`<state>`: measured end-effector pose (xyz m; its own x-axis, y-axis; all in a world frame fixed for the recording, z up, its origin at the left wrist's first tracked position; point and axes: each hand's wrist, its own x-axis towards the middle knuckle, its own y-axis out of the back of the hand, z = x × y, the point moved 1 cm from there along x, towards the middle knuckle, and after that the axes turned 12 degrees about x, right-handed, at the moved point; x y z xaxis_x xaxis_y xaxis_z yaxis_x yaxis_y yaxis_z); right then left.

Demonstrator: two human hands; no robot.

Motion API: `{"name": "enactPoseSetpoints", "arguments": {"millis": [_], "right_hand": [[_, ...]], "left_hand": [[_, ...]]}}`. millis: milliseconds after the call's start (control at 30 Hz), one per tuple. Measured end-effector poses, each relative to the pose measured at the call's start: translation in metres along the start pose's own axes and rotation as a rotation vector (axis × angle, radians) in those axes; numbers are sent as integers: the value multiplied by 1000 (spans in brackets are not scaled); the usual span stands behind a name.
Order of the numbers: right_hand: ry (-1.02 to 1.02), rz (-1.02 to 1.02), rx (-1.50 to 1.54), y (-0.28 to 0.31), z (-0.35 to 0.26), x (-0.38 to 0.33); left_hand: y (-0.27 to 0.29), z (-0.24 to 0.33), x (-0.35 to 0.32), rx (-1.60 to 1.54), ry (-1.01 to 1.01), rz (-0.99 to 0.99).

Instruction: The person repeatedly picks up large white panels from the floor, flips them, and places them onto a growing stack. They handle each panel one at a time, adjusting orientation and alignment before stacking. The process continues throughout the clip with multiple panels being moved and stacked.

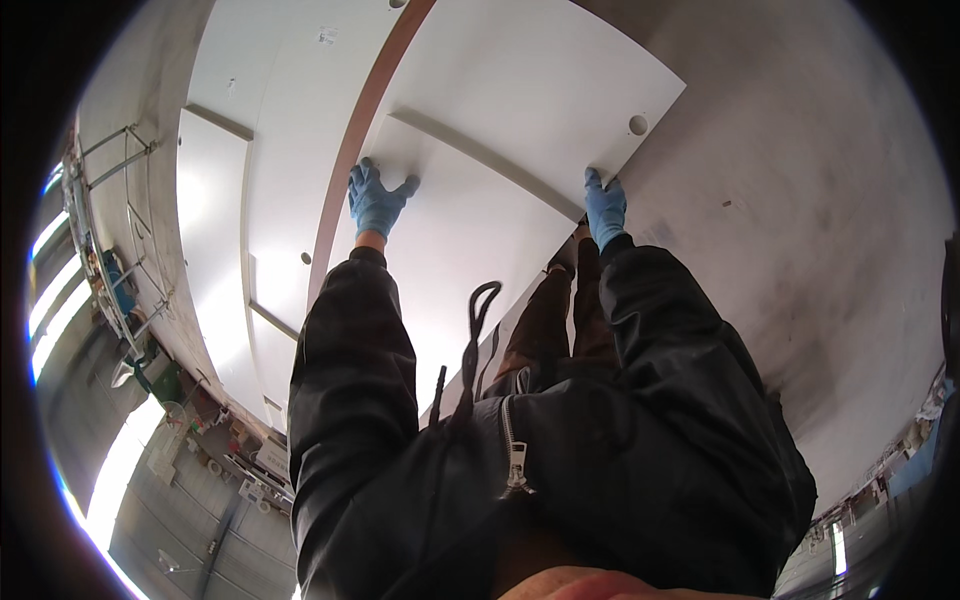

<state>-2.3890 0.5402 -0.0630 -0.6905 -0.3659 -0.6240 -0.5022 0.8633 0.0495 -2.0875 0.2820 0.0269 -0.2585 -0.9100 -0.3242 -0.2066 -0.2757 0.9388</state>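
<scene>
A large white panel [520, 80] with a round hole near its right corner lies in front of me. A long grey strip or board edge [480, 160] runs slantwise across it, with more white surface on the near side. My left hand [376, 203], in a blue glove, rests with fingers spread on this near white surface, beside a reddish-brown band [345, 165]. At the right end of the grey strip, my right hand [606, 207], also blue-gloved, is closed round the panel's right edge. Some of its fingers are hidden there.
More white panels [285, 110] with grey edges and small holes lie to the left. Grey floor [760, 260] spreads to the right, with dark smudges. A metal frame [130, 175] stands at the far left, near shelves of mixed items. My legs [540, 325] are close to the panel.
</scene>
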Motion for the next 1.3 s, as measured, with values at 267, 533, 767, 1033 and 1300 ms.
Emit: {"name": "enactPoseSetpoints", "arguments": {"millis": [267, 533, 767, 1033, 1300], "right_hand": [[-9, -38, -167, 6, -8, -2], [89, -81, -471, 10, -12, 8], [-10, -21, -207, 16, 4, 30], [-380, -195, -410, 33, -11, 49], [-396, -204, -1004, 13, -42, 24]], "left_hand": [[-16, 31, -54, 77, 106, 170], [-45, 144, -229, -106, -420, 171], [-56, 147, -226, -5, -207, 642], [-67, 101, -295, -537, 337, 312], [-210, -40, -453, -812, 2346, 305]]}}
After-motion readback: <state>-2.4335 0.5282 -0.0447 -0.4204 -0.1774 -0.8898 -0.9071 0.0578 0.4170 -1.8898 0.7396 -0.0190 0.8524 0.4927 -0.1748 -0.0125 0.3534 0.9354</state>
